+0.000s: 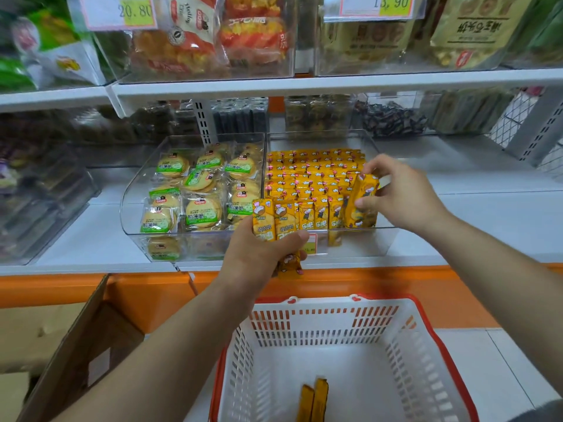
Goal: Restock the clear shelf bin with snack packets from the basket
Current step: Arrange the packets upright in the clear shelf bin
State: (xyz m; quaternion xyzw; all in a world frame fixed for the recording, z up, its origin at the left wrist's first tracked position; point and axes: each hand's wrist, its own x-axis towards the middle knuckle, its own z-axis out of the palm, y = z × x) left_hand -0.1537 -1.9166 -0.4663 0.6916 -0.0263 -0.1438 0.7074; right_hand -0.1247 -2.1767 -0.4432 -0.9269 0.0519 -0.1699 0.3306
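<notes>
The clear shelf bin (pixel 382 239) sits on the lower shelf, packed with rows of yellow snack packets (pixel 313 175). My left hand (pixel 259 254) grips a bunch of the same yellow packets (pixel 264 220) at the bin's front left edge. My right hand (pixel 399 193) pinches one yellow packet (pixel 364 199) upright at the front right corner of the bin, against the row of standing packets. Below, the white basket with a red rim (pixel 451 360) holds two yellow packets (pixel 313 400) on its bottom.
A second clear bin (pixel 131 190) with green-labelled round biscuits stands left of the yellow one. Upper shelves carry more bins and price tags. An open cardboard box (pixel 76 345) stands at the lower left, beside the basket. An orange shelf edge (pixel 137 287) runs below the bins.
</notes>
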